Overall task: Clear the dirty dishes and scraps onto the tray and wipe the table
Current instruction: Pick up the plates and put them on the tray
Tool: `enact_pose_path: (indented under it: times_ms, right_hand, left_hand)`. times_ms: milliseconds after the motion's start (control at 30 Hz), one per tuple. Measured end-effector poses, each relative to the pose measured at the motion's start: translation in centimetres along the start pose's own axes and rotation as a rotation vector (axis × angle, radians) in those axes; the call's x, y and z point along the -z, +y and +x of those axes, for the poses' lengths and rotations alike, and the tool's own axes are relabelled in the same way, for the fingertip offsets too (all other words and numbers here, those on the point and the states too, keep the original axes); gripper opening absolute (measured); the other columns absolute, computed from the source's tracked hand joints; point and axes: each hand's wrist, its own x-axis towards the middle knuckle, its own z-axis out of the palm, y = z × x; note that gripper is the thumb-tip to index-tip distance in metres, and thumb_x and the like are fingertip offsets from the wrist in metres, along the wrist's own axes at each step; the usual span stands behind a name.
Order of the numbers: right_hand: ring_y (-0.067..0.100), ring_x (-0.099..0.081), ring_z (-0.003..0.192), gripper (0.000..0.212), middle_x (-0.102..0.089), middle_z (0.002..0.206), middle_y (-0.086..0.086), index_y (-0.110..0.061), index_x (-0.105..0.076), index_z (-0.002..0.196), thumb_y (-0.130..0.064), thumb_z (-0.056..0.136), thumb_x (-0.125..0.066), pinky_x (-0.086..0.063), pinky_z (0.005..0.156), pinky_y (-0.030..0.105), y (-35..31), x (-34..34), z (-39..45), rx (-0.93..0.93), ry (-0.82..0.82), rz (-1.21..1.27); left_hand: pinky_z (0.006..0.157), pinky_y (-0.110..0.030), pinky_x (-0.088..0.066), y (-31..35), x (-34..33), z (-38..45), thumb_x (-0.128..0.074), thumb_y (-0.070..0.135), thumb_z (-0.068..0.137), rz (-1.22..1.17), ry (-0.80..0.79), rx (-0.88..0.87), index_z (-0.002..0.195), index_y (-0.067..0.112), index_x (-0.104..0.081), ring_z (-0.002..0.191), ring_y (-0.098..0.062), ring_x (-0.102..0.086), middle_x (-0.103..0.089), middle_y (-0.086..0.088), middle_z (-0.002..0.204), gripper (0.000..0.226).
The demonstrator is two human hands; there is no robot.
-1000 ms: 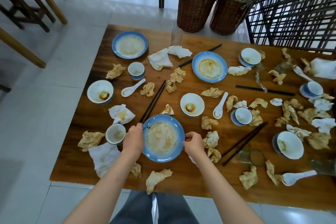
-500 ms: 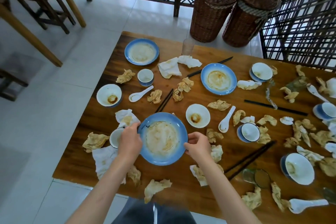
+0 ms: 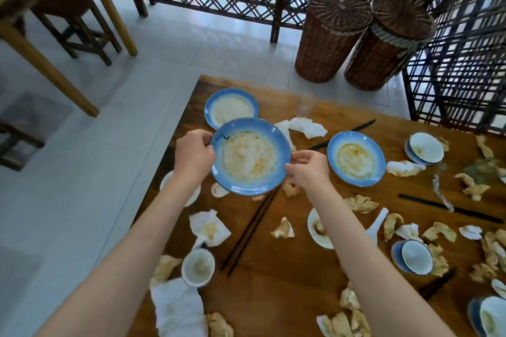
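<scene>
Two hands hold a dirty blue plate (image 3: 250, 157) up in the air over the table (image 3: 287, 268). The left hand (image 3: 193, 156) pinches the plate's left rim with its thumb on top and fingers curled under. The right hand (image 3: 308, 169) pinches the right rim the same way. The plate has brown smears in its pale middle. It partly hides a second plate (image 3: 231, 105) that sits near the table's far corner. A third plate (image 3: 356, 162) sits on the table just right of the held one. Black chopsticks (image 3: 247, 232) lie on the wood below the held plate. Crumpled napkins (image 3: 209, 228), small bowls (image 3: 197, 267) and food scraps (image 3: 283, 228) are spread all over the table. Two wicker baskets (image 3: 331, 35) stand on the floor past the table.
</scene>
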Motion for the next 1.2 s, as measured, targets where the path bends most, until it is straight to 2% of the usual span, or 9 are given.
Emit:
enact_pose_path:
  times_ms: [100, 233, 333, 500, 600, 667, 800, 1000, 1200]
  right_hand:
    - [0.014, -0.065, 0.073, 0.024, -0.064, 0.084, 0.004, -0.018, -0.057, 0.075, 0.001, 0.076, -0.072, -0.052, 0.047, 0.02, -3.3, -2.4, 3.3, -0.035, 0.02, 0.075]
    - [0.018, -0.066, 0.076, 0.018, -0.064, 0.086, 0.008, -0.014, -0.058, 0.077, -0.001, 0.079, -0.07, -0.058, 0.063, 0.028, -6.0, -5.3, 8.1, -0.069, 0.052, 0.132]
    - [0.023, -0.065, 0.084, 0.014, -0.063, 0.092, 0.009, -0.011, -0.058, 0.082, 0.002, 0.087, -0.059, -0.056, 0.059, 0.025, -7.2, -7.0, 11.2, -0.079, 0.063, 0.165]
    - [0.028, -0.063, 0.091, 0.022, -0.062, 0.099, 0.011, -0.012, -0.058, 0.081, 0.006, 0.091, -0.048, -0.058, 0.07, 0.032, -7.6, -9.7, 15.9, -0.106, 0.098, 0.12]
    - [0.026, -0.062, 0.09, 0.019, -0.061, 0.094, 0.008, -0.013, -0.057, 0.083, 0.003, 0.09, -0.05, -0.056, 0.062, 0.026, -6.8, -11.1, 17.7, -0.101, 0.102, 0.042]
    - [0.023, -0.062, 0.09, 0.013, -0.059, 0.089, 0.005, -0.012, -0.059, 0.09, 0.0, 0.087, -0.058, -0.056, 0.068, 0.028, -6.1, -11.9, 18.5, -0.094, 0.079, -0.009]
    - [0.019, -0.06, 0.088, 0.02, -0.058, 0.088, 0.001, -0.017, -0.055, 0.09, -0.006, 0.081, -0.069, -0.056, 0.073, 0.03, -5.1, -13.5, 19.1, -0.045, 0.123, -0.14]
    - [0.017, -0.058, 0.084, 0.02, -0.056, 0.087, 0.001, -0.017, -0.056, 0.086, -0.005, 0.08, -0.07, -0.052, 0.067, 0.025, -4.9, -14.1, 19.2, 0.011, 0.229, -0.195]
    - [0.016, -0.058, 0.085, 0.02, -0.058, 0.089, 0.001, -0.013, -0.063, 0.097, -0.006, 0.08, -0.07, -0.05, 0.067, 0.023, -4.5, -14.1, 19.1, 0.012, 0.249, -0.176]
  left_hand:
    - [0.082, -0.026, -0.042, 0.2, 0.4, 5.7, -0.058, 0.007, 0.086, 0.017, 0.013, -0.013, 0.107, 0.008, -0.069, 0.097, -0.021, -0.061, -0.069, -0.008, 0.106, 0.024]
    - [0.089, -0.03, -0.044, -0.1, -0.5, 12.1, -0.059, 0.006, 0.083, 0.022, 0.019, -0.015, 0.106, 0.007, -0.07, 0.103, -0.026, -0.061, -0.069, -0.011, 0.107, 0.025]
    - [0.088, -0.03, -0.044, -0.7, -1.9, 15.7, -0.059, 0.006, 0.083, 0.019, 0.012, -0.005, 0.107, 0.006, -0.069, 0.103, -0.026, -0.061, -0.069, -0.012, 0.108, 0.026]
    - [0.078, -0.025, -0.042, -2.8, -4.8, 19.6, -0.063, 0.01, 0.087, 0.007, -0.003, 0.058, 0.112, 0.006, -0.066, 0.103, -0.023, -0.06, -0.066, -0.01, 0.111, 0.026]
    - [0.076, -0.024, -0.043, -4.2, -6.5, 20.9, -0.063, 0.011, 0.087, 0.012, -0.019, 0.089, 0.113, 0.006, -0.065, 0.102, -0.022, -0.059, -0.065, -0.01, 0.112, 0.026]
    - [0.075, -0.024, -0.043, -5.0, -7.3, 21.5, -0.064, 0.01, 0.087, 0.01, -0.008, 0.109, 0.113, 0.006, -0.065, 0.101, -0.022, -0.06, -0.065, -0.01, 0.111, 0.026]
    - [0.074, -0.025, -0.047, -5.9, -8.3, 22.0, -0.062, 0.009, 0.088, 0.024, 0.03, 0.12, 0.115, 0.006, -0.064, 0.1, -0.021, -0.061, -0.065, -0.01, 0.11, 0.027]
    - [0.06, -0.012, -0.04, -6.1, -9.0, 21.6, -0.062, 0.01, 0.088, 0.018, 0.052, 0.098, 0.115, 0.007, -0.064, 0.095, -0.017, -0.062, -0.066, -0.008, 0.107, 0.027]
    - [0.055, -0.005, -0.033, -6.2, -8.9, 21.5, -0.063, 0.011, 0.088, -0.026, 0.04, 0.101, 0.116, 0.009, -0.063, 0.091, -0.012, -0.058, -0.065, -0.007, 0.109, 0.029]
